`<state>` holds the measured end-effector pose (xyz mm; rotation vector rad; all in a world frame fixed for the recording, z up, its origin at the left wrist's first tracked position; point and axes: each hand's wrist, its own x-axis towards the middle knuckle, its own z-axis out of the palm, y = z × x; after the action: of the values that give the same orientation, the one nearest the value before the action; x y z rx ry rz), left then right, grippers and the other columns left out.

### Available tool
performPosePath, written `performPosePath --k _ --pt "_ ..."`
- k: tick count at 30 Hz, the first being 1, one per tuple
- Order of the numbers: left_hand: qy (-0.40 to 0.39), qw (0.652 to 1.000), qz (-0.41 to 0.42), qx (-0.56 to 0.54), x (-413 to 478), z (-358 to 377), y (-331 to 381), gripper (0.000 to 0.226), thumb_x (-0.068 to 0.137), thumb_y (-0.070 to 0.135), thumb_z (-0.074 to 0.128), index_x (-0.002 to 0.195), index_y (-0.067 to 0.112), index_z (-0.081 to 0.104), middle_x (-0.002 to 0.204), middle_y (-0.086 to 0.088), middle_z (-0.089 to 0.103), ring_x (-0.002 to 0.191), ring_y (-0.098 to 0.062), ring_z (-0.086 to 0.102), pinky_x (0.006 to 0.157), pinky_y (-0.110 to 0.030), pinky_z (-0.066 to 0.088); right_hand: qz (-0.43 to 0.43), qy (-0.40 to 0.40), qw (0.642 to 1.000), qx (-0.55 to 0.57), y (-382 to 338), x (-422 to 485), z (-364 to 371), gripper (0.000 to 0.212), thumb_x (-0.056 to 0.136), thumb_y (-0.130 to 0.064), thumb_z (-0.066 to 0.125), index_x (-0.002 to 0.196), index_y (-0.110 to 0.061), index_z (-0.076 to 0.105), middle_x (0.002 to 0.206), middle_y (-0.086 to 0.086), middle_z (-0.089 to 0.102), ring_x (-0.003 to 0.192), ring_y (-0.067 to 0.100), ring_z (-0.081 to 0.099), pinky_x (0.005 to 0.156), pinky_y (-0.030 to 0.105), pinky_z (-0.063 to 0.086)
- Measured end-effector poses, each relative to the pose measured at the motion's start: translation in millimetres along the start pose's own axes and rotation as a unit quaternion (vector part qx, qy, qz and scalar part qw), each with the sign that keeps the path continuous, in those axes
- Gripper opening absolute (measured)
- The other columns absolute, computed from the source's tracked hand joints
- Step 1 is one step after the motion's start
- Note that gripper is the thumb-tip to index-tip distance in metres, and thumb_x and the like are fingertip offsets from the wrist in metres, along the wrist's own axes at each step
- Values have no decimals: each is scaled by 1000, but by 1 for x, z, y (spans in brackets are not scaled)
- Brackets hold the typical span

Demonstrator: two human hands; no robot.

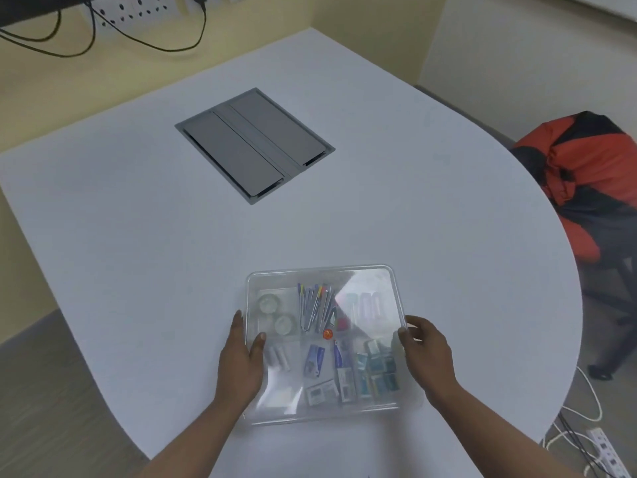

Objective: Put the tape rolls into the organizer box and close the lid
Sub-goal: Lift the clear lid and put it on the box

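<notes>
Inside, two tape rolls (275,312) show through the clear lid (362,284).

Between the two grips, the clear lid (358,288) hazes the tape rolls (275,312) and small packets (375,374). Labels are unreadable. Both forearms run off the bottom edge.

The white table (138,236) lies bare from nine through twelve to three o'clock of the organizer box (327,339); a hand could pass there freely. At eleven o'clock, well apart, a grey cable hatch (255,144) sits flush and blocks nothing. The clear lid (362,281) covers the box top. The left hand (241,363) and right hand (425,353) occupy its nine and three o'clock edges.
</notes>
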<state>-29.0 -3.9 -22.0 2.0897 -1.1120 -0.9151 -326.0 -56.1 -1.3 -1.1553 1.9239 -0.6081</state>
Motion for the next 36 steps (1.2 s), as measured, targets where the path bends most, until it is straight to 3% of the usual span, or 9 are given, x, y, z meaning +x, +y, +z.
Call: performPosePath --k 5,10,12,16,20,24,30,32,36 --pt "-52 998 20 -16 20 -5 12 63 95 20 54 149 16 23 151 -5 37 136 -22 40 113 -36 30 5 27 1000 -1 -8 22 0 24 91 -18 63 115 -21 61 102 3 69 80 15 62 59 20 42" --pt "-110 993 44 -1 42 5 35 68 96 22 52 151 15 12 158 -3 22 143 -17 25 110 -20 17 12 42 999 -24 -13 45 -8 33 88 -19 65 120 -18 58 114 8 68 90 22 62 78 31 45" --pt "-127 989 66 35 49 6 40 77 94 29 55 151 14 6 160 -3 11 146 -14 13 110 -19 11 -20 21 996 -89 -18 54 -13 52 86 -24 70 132 -13 50 132 10 60 110 27 59 90 34 45" --pt "-179 956 155 171 69 -11 44 109 78 52 69 151 19 -4 160 6 -15 146 -8 1 113 -28 18 -141 -86 953 -255 -45 75 -23 108 66 -48 84 149 -14 24 156 10 30 143 30 28 112 48 32" --pt "-268 890 163 331 89 -26 51 141 53 67 78 149 22 -15 154 9 -31 145 -7 -8 113 -38 27 -184 -225 850 -439 -69 98 -29 147 53 -69 81 152 -10 -11 162 9 -12 148 25 -11 118 40 7" --pt "-269 866 173 383 98 -26 54 151 41 68 81 149 22 -13 152 11 -33 146 -9 5 109 -35 34 -204 -258 780 -533 -75 106 -27 158 48 -70 82 148 0 -18 159 18 -21 147 29 -17 118 36 1" --pt "-247 862 170 409 107 -24 60 156 31 75 78 149 24 -10 155 11 -29 139 -17 33 111 -37 29 -200 -278 774 -533 -78 113 -27 168 38 -73 82 146 1 -23 156 18 -27 144 29 -23 120 37 0" --pt "-238 850 178 434 110 -23 68 156 32 76 78 150 20 -9 156 7 -27 141 -17 30 113 -39 27 -203 -282 775 -529 -84 117 -27 168 38 -75 82 146 1 -23 156 19 -27 144 30 -24 119 36 -1" --pt "-221 831 187 476 113 -21 82 152 39 76 76 149 14 -9 158 -1 -22 148 -15 5 117 -43 15 -223 -254 771 -539 -89 116 -31 167 40 -77 79 145 1 -23 156 20 -27 144 30 -24 118 38 -4"
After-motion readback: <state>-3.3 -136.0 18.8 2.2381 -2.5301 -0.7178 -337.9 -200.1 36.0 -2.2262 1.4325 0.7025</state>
